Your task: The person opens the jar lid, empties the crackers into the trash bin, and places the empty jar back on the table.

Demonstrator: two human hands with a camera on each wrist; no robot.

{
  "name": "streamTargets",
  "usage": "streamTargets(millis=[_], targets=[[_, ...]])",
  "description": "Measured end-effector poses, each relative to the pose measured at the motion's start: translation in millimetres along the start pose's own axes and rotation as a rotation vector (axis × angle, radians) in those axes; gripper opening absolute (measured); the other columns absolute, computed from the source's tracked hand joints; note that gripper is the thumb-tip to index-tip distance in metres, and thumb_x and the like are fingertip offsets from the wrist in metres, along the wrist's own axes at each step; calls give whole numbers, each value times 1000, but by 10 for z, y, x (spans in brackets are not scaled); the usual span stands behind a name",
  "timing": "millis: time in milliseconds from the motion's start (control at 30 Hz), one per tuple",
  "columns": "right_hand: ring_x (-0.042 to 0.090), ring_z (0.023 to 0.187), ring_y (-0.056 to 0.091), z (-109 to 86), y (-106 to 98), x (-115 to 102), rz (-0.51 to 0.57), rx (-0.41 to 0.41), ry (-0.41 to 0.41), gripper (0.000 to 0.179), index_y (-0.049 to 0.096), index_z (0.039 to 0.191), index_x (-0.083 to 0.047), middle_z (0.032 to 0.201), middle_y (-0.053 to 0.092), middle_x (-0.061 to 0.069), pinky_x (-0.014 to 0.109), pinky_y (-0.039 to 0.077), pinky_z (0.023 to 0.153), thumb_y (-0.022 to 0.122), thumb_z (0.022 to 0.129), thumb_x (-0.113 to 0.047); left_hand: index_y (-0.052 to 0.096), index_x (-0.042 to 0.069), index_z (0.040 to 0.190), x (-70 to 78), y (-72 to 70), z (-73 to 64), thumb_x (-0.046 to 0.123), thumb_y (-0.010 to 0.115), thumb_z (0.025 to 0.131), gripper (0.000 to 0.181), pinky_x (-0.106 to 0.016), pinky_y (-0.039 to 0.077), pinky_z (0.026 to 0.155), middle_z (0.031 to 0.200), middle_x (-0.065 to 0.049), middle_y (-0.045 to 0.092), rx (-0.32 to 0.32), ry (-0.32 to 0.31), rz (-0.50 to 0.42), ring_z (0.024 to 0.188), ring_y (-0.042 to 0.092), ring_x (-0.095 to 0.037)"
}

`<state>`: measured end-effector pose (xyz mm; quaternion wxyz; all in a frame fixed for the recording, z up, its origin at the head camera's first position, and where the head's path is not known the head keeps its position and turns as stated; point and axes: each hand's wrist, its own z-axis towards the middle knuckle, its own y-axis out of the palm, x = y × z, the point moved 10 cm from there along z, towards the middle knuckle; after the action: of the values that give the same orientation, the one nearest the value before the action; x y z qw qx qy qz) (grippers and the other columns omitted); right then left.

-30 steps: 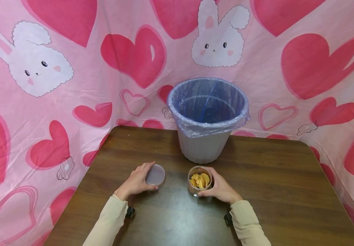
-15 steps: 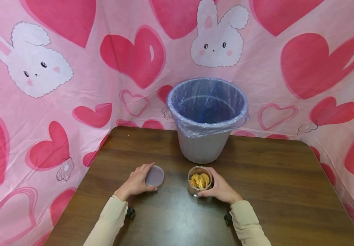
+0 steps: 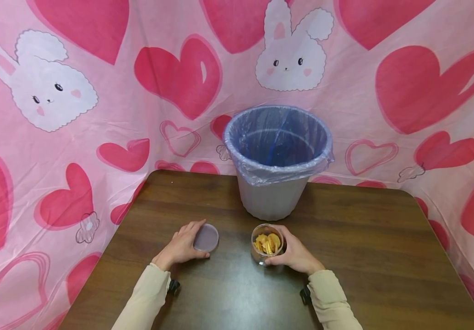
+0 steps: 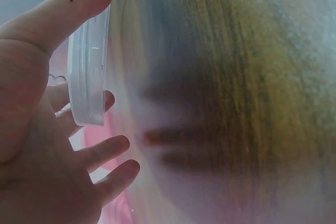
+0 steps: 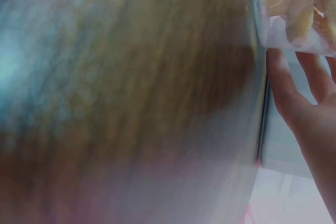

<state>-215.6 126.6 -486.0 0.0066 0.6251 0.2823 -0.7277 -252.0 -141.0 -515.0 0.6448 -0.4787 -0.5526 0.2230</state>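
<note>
Both half-open: left fingers [image 4: 107, 151] pinch translucent lid [image 3: 206, 238]; right fingers [image 5: 283, 80] curve round clear jar [image 3: 258, 256] of yellow chips [image 3: 267, 243].

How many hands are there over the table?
2: the left hand holds the clear lid; the right hand holds the clear jar of yellow pieces.

The left sleeve [image 3: 145, 295] is long and cream-coloured; the right sleeve [image 3: 330, 293] matches it in colour – its cloth gathered in soft folds. Small black wrist devices [image 3: 173, 287] [image 3: 305, 295] – compact, blocky – show beside both cuffs.
</note>
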Motion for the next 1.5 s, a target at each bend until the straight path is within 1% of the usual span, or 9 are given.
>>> streamTargets(millis=[267, 433, 533, 667, 833, 1100, 1200, 1367, 1500], targets=[[24, 114, 46, -1, 3, -5, -6, 1, -8, 84, 39, 129, -7, 127, 48, 12, 33, 36, 96, 83, 59, -21, 32, 18, 139, -41, 25, -13, 48, 78, 59, 97, -47, 34, 86, 129, -2, 44, -2, -11, 23, 114, 39, -27], [24, 114, 47, 1, -3, 4, -5, 6, 0, 81, 41, 127, -16, 127, 48, 12, 33, 36, 96, 83, 59, -20, 31, 18, 139, -60, 41, -17, 48, 78, 59, 97, -49, 34, 87, 130, -2, 43, -10, -18, 19, 115, 39, -27], [24, 113, 47, 4, -4, 13, -7, 8, 9, 80, 41, 126, -18, 127, 48, 12, 32, 36, 95, 84, 59, -20, 32, 18, 139, -67, 50, -18, 47, 77, 60, 96, -49, 34, 86, 130, -2, 43, -10, -14, 19, 115, 39, -28], [24, 113, 47, 8, -3, 15, -5, 7, 11, 80, 41, 126, -15, 127, 48, 12, 33, 36, 95, 84, 58, -20, 32, 17, 138, -67, 52, -23, 46, 78, 60, 95, -48, 34, 85, 130, -3, 44, -11, -10, 20, 115, 39, -28], [24, 113, 47, 3, -5, 9, 3, 6, 4, 79, 41, 125, -20, 127, 48, 13, 33, 36, 96, 84, 59, -19, 32, 17, 139, -61, 50, -27, 46, 78, 60, 96, -49, 35, 85, 130, -3, 44, -19, -12, 23, 115, 39, -28], [26, 114, 47, 3, 1, -22, -3, 3, 4, 83, 40, 129, -7, 128, 49, 13, 34, 36, 96, 84, 59, -20, 32, 17, 138, -76, 44, -32, 47, 77, 60, 95, -50, 34, 86, 132, -3, 42, -11, -11, 41, 117, 38, -30], [26, 116, 46, -3, 3, -40, -8, 0, 13, 84, 40, 130, -7, 128, 48, 12, 33, 35, 97, 83, 59, -21, 32, 17, 139, -90, 50, -35, 47, 77, 60, 96, -51, 33, 88, 133, -4, 42, -21, -18, 32, 118, 36, -30], [27, 116, 46, -7, 2, -60, -17, 4, 5, 85, 39, 130, -7, 128, 48, 13, 37, 34, 97, 83, 59, -20, 30, 18, 140, -109, 62, -48, 47, 77, 61, 95, -52, 31, 91, 134, -3, 40, -41, -29, 20, 120, 34, -30], [25, 115, 46, 2, 1, 10, -8, 19, -3, 86, 39, 130, -9, 128, 49, 11, 39, 34, 97, 84, 57, -20, 30, 19, 140, -112, 62, -55, 47, 77, 61, 96, -52, 30, 92, 135, -3, 40, -46, -34, 13, 121, 33, -31]])
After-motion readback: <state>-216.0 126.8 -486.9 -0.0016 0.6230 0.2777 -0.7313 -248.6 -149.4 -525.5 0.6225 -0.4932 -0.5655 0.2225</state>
